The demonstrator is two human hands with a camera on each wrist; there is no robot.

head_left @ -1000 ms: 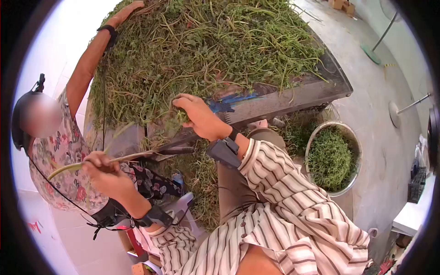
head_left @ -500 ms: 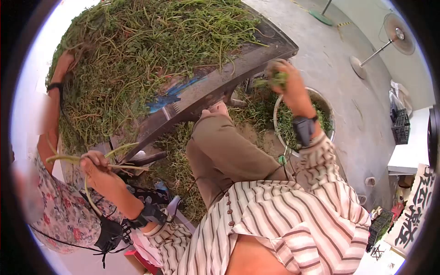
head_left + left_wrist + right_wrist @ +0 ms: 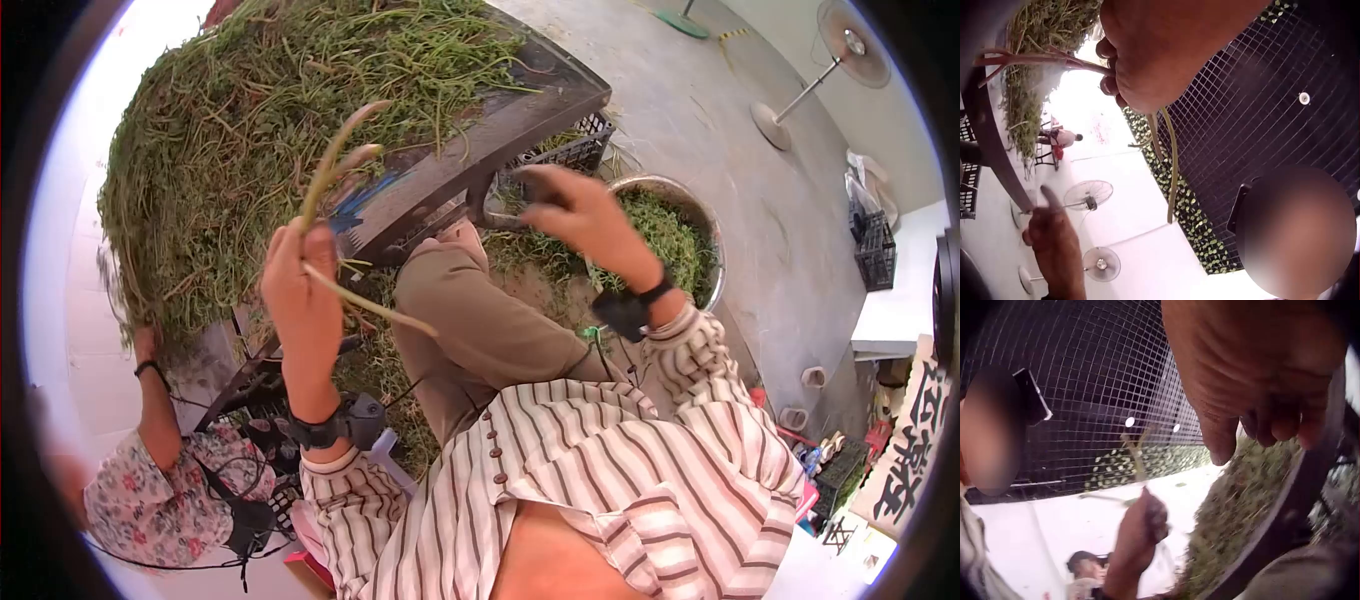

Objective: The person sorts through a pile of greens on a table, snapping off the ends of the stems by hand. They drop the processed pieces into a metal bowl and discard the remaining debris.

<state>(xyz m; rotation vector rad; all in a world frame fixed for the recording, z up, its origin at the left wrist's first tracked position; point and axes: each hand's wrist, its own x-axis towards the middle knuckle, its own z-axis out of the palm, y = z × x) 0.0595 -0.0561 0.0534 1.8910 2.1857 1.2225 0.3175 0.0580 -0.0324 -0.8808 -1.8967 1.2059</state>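
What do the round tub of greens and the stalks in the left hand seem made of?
The round tub looks like metal, perhaps stainless steel: its rim is silvery and shiny. The stalks in the left hand look like plant stems, smooth, green to pinkish.

This looks like an indoor workroom for handling greens: long green stems (image 3: 230, 180) lie heaped across a big, stained surface (image 3: 497, 112), and a wide metal basin (image 3: 718, 258) of greens stands on the bare, hard floor (image 3: 690, 130) near its right corner. Pedestal fans (image 3: 852, 45), a black plastic crate (image 3: 582, 152) beneath that corner, and a second person (image 3: 180, 500) by the left edge suit such a room, under a dark grid ceiling (image 3: 1241, 94) bordered with leaves (image 3: 1200, 231).
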